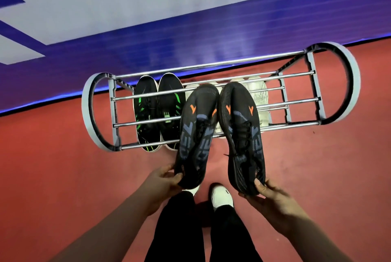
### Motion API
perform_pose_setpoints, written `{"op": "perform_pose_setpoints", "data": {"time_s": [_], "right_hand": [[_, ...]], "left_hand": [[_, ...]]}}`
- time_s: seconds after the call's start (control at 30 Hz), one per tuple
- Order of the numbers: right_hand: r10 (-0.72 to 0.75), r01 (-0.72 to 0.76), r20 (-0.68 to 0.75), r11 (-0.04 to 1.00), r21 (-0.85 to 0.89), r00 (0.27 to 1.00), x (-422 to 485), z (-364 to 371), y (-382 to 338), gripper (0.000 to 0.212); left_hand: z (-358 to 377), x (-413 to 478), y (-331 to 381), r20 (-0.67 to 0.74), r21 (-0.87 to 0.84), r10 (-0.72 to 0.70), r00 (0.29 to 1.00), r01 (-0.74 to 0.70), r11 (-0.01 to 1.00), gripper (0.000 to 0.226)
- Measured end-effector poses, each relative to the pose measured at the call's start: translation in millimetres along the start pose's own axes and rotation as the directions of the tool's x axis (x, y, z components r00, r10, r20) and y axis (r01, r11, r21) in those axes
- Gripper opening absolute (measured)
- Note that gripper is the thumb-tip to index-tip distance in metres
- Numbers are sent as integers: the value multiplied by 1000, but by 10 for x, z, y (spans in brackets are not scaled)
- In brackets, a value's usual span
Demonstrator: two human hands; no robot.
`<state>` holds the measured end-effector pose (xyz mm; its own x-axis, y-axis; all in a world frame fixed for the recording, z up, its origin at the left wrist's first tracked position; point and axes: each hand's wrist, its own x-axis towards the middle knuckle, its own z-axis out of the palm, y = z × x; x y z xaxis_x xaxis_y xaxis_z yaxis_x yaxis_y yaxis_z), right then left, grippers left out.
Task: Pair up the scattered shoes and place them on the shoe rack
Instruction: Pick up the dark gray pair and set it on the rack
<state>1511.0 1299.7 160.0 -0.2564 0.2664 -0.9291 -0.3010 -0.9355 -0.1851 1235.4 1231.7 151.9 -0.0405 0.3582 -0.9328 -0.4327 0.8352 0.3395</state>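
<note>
Each grip is closed on a heel, the left hand (164,179) pinching one black knit shoe (196,132) and the right hand (268,192) its mate (243,135), both toes-forward above the shoe rack (87,111); they look light and floppy, so the firmer heel seems the sensible hold.

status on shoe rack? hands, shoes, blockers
Left hand grips one black-orange shoe at heel, right hand its mate. Both over shoe rack, not set down. Green-striped pair, white pair below top rails, not blocking.
</note>
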Motion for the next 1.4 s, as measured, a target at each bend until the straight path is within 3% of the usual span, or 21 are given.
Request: {"op": "perform_pose_setpoints", "data": {"time_s": [0.27, 0.33, 0.47, 0.6, 0.83, 0.97, 1.1, 1.2, 1.3, 1.4], "right_hand": [[117, -119, -82, 993, -25, 990, -300, -547, 312, 30], [147, -154, -121, 987, -51, 982, -362, -676, 372, 34], [215, -230, -163, 970, -83, 963, -479, -851, 435, 64], [211, -227, -187, 971, -74, 960, -426, -955, 474, 39], [163, -194, -240, 974, -115, 957, -191, -844, 355, 23], [105, -151, -253, 974, -169, 962, 16, -712, 190, 14], [15, -50, -230, 988, -147, 973, 284, -544, -20, 26], [-48, 26, -195, 993, -115, 980, 493, -352, -198, 50], [-85, 67, -202, 993, -93, 976, 730, -173, -306, 17], [-99, 83, -205, 993, -83, 974, 969, -22, -341, 16]], "left_hand": [[29, -181, -720, -20, -134, -75, 997, 72, 988, 36], [32, -196, -1014, -49, -176, -104, 993, 94, 980, 42], [135, -264, -1399, -95, -272, -166, 981, 135, 953, 49], [237, -359, -1510, -98, -310, -182, 978, 144, 940, 44], [256, -333, -1465, -101, -272, -185, 978, 151, 950, 27], [300, -64, -1249, -131, -179, -159, 979, 135, 975, 32], [384, 294, -800, -98, -180, -101, 990, 82, 980, 24], [395, 622, -563, -102, -113, -36, 994, 25, 993, 34], [415, 847, -401, -96, -162, -14, 995, -2, 987, 33], [431, 1073, -292, -70, -211, -14, 997, -1, 978, 34]]}}
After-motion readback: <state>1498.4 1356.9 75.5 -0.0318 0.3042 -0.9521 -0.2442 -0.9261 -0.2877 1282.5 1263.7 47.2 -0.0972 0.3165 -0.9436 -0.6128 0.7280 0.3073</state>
